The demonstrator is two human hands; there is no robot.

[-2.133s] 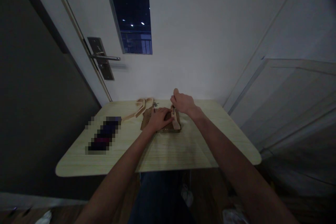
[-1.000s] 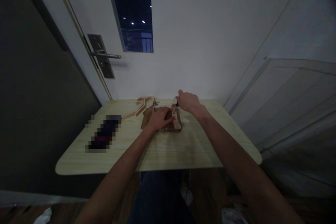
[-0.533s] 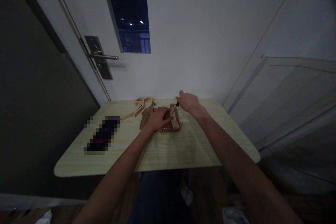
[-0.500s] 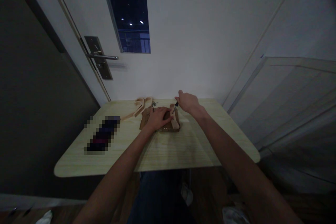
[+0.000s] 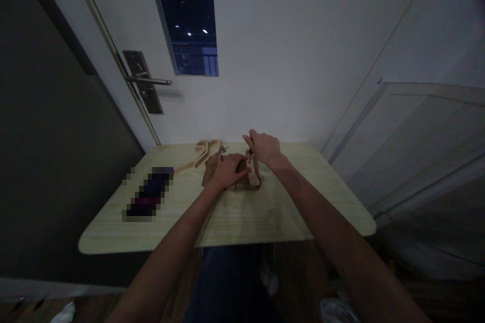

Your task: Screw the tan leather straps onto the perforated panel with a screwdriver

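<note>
My left hand (image 5: 228, 169) lies over a brown, taped-looking block (image 5: 242, 186), fingers spread. Its thumb and index fingertip rest against the left edge of a pale wooden piece (image 5: 253, 175) on the block's right end. Above the far part of that wood, my right hand (image 5: 266, 149) is closed round a screwdriver (image 5: 250, 152), mostly hidden in the fist, its tip pointing down at the wood. Beyond my left hand lie a small heap of screws (image 5: 225, 149) and shaped wooden parts (image 5: 202, 154).
Everything lies on a small light wooden table (image 5: 288, 212) with rounded front corners. A blurred dark, flat object (image 5: 149, 194) is at its left. Right behind the table stands a white door (image 5: 265, 60) with a metal handle (image 5: 149, 81).
My right hand has shifted slightly left, bringing the screwdriver more upright over the wood. My left hand and the block stay in place.
</note>
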